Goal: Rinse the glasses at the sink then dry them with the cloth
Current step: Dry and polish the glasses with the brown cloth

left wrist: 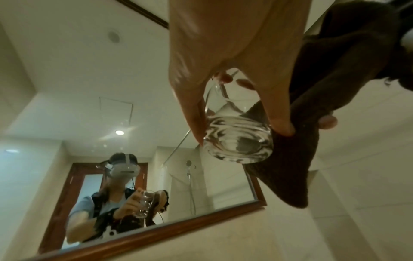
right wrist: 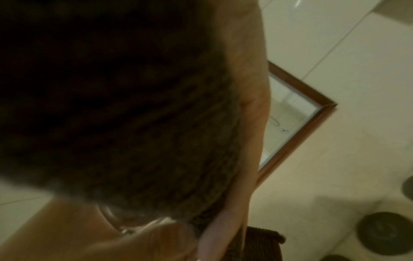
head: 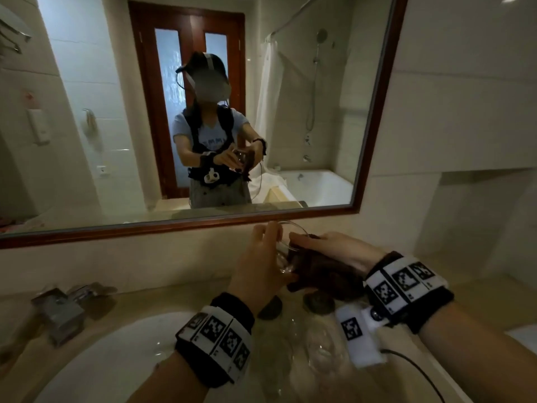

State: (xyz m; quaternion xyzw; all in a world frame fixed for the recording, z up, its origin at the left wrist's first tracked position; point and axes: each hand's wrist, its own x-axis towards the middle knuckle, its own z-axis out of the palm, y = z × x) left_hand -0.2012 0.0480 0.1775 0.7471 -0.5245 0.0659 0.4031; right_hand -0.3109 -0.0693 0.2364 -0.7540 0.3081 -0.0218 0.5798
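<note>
My left hand (head: 261,257) grips a clear glass (head: 283,258) above the counter, tilted with its rim toward the mirror. In the left wrist view the thumb and fingers (left wrist: 279,121) pinch the glass (left wrist: 239,148) near its thick base. My right hand (head: 308,242) holds a dark brown cloth (head: 322,274) and presses it against the glass's right side. The cloth (left wrist: 290,167) hangs below the glass. It fills most of the right wrist view (right wrist: 134,123), where only a bit of the glass rim (right wrist: 125,224) shows.
Two more clear glasses (head: 322,347) stand on the counter between my wrists. Behind them lie dark round coasters (head: 271,308). A white sink basin (head: 116,359) lies lower left, with a chrome faucet (head: 62,309) beside it. The framed mirror (head: 174,228) is right behind.
</note>
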